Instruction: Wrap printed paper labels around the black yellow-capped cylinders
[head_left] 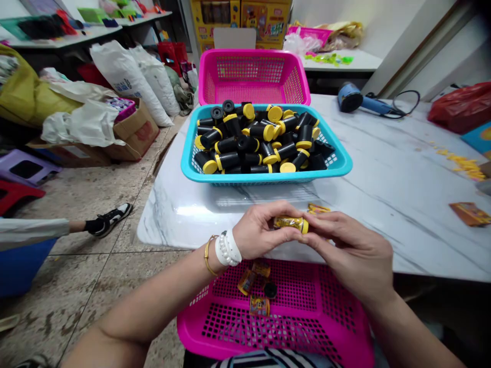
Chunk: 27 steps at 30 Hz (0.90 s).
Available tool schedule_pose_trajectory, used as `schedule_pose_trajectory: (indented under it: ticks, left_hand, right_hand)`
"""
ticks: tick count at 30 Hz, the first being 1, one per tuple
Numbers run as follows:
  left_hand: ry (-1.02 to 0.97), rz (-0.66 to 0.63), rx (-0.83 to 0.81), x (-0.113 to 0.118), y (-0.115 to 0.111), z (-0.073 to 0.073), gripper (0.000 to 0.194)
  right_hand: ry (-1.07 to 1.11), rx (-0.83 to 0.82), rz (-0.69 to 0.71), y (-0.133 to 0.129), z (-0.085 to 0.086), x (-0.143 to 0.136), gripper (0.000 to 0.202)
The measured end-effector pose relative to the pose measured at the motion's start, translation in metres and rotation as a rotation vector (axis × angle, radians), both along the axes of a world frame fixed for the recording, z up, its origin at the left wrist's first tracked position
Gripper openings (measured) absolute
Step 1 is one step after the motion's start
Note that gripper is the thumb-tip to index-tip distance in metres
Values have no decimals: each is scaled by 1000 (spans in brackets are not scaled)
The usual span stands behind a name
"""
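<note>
Over the table's near edge, my left hand (261, 230) is closed round a small canister (288, 223) with a yellow printed label and a yellow cap. The fingertips of my right hand (351, 250) pinch its capped end. Just behind my right fingers lie some orange-yellow printed labels (317, 208), partly hidden. Below my hands, a pink basket (268, 340) contains several labelled canisters (260, 306) and a black round piece (270, 290). Farther back, a turquoise basket (268, 178) is heaped with black canisters (229, 160) with yellow caps, no labels visible on them.
Behind the turquoise basket stands another pink basket (253, 94). A blue corded power tool (360, 99), yellow bits (462, 164), a stack of printed labels (470, 213) and a red bag (460, 107) are on the marble-patterned table (383, 204). At left, a person's foot (111, 219) reaches across the floor.
</note>
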<state>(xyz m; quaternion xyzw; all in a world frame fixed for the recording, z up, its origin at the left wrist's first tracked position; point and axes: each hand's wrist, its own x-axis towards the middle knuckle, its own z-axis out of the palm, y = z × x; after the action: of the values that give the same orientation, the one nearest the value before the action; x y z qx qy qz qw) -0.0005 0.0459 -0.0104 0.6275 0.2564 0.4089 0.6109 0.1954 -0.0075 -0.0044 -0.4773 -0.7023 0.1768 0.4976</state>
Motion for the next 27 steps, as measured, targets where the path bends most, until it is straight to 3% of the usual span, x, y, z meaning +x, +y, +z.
schedule_pose_trajectory:
  ticks: [2, 9, 13, 19, 24, 27]
  left_hand:
    - [7, -31, 2, 0, -2, 0, 22]
    - [3, -209, -220, 1, -4, 6, 38]
    - [58, -210, -323, 3, -2, 5, 41]
    - [11, -321, -385, 3, -1, 4, 52]
    - [-68, -332, -478, 2, 3, 1, 52]
    - [-147, -300, -498, 0, 5, -1, 44]
  right_hand:
    - [46, -48, -7, -5, 0, 0, 27]
    - [344, -355, 88, -9, 1, -1, 14]
    - [295, -296, 199, -5, 0, 4, 32]
    - [339, -251, 285, -1, 1, 5, 20]
    - [397, -194, 207, 4, -6, 5, 16]
    - [459, -326, 167, 7, -11, 10, 21]
